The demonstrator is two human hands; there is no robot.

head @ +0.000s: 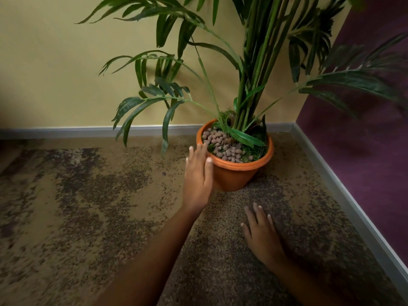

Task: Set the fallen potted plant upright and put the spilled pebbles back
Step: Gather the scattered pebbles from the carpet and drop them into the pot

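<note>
- Speckled tan-and-brown carpet (pixel 92 217) is seen across the floor, bordered by a grey skirting board (pixel 66 130).
- Tall green palm plant (pixel 254 69) is held upright in a round terracotta-orange plastic pot (pixel 234 175), set in the corner.
- Left hand (pixel 197 177) is laid flat against the pot's side, fingers extended together, nothing pinched.
- Right hand (pixel 261 234) is rested palm-down on carpet, fingers slightly spread.
- Brown clay pebbles (pixel 223 145) are heaped inside the pot.

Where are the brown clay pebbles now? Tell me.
In the head view, the brown clay pebbles lie inside the upright orange plastic pot, on its left side, just beyond the left hand.
</note>
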